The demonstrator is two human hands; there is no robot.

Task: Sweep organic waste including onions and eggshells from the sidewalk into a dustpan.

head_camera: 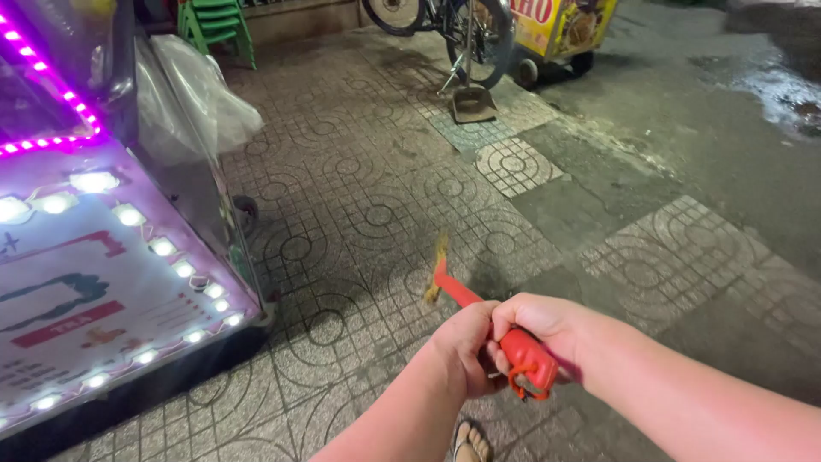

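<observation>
Both my hands grip the red handle (526,355) of a broom. My left hand (466,346) is wrapped around it just ahead of my right hand (547,325), which closes over the thick end with its orange hanging loop. The handle runs away from me to the upper left, and the yellowish bristle head (436,269) is blurred above the patterned paving tiles (359,214).
A lit street cart (111,282) with white bulbs and pink light strips stands at my left. A dustpan (473,104) sits ahead near a bicycle (445,26). Green plastic chairs (215,24) and a yellow cart (560,30) are at the back. My sandalled foot (470,442) shows below.
</observation>
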